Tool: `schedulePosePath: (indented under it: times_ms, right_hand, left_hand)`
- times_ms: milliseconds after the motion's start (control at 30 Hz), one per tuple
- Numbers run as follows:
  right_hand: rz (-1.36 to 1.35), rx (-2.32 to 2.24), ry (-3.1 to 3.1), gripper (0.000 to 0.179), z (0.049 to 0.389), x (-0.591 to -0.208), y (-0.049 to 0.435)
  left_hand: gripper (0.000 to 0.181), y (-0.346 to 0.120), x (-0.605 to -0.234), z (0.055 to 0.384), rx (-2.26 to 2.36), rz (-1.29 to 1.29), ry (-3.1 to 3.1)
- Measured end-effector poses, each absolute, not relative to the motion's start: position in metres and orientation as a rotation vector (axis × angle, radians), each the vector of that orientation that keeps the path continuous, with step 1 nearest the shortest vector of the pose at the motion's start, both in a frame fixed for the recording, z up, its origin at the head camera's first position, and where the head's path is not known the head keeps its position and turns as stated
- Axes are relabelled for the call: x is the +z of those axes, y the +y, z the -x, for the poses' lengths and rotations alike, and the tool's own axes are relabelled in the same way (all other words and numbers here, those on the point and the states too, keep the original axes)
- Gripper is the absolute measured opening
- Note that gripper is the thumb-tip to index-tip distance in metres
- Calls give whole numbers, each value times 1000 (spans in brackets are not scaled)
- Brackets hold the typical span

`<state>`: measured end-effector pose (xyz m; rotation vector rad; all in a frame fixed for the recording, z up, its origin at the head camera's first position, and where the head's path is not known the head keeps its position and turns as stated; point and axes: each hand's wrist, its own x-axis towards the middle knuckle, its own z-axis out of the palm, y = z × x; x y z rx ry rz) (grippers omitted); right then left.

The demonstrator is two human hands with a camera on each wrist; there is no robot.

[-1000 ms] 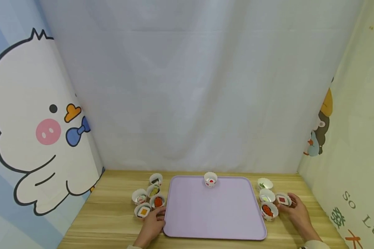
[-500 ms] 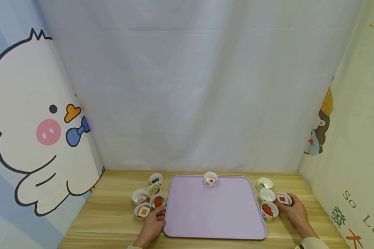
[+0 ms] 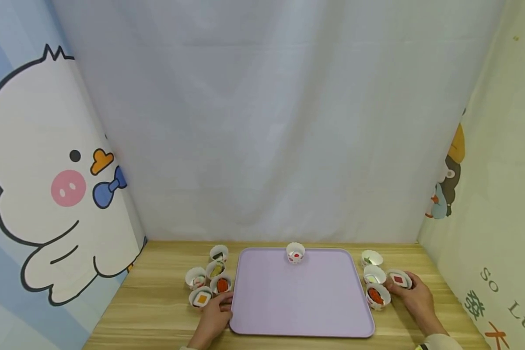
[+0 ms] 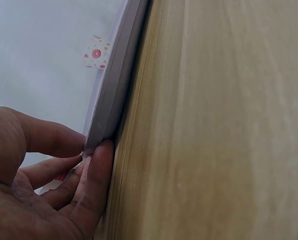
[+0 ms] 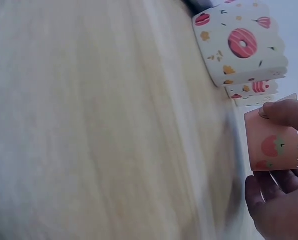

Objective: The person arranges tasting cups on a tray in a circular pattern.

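My right hand (image 3: 415, 294) grips a small paper baking cup (image 5: 274, 142) with strawberries printed on its side, thumb on one side and fingers on the other. Inside it, in the head view, lies a white piece with a dark red square (image 3: 398, 279). The cup is slightly tilted, close over the table, right beside other cups. My left hand (image 3: 214, 313) is at the left edge of the lilac tray (image 3: 299, 301). In the left wrist view its thumb and fingers pinch the tray's rim (image 4: 108, 107).
Beside the tray's right edge stand a cup with an orange-red filling (image 3: 377, 295), a cup with a pale green piece (image 3: 375, 275) and a cup with green bits (image 3: 372, 258). Several filled cups cluster left, including one with a yellow square (image 3: 200, 297). One cup (image 3: 295, 253) stands at the tray's far edge.
The cup in my right hand has risen and tilted slightly, shifting a little to the right. My left hand and the tray keep their place.
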<state>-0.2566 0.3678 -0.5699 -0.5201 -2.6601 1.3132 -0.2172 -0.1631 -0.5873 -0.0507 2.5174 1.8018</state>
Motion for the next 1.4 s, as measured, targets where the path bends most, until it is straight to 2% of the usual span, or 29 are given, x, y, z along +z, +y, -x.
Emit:
schedulePosePath:
  times_ms: [533,700,1400]
  right_hand:
    - [412,1271,-2652,72,238,-539,376]
    - [364,1354,-2660,77,235,-521,371]
    - [103,1379,-2596,69,235,-472,330]
  left_hand:
    - [57,-164,-589,218,1787,4,2536]
    - [57,-164,-590,218,1792,-9,2544]
    - [56,-164,-588,218,1775,20,2557]
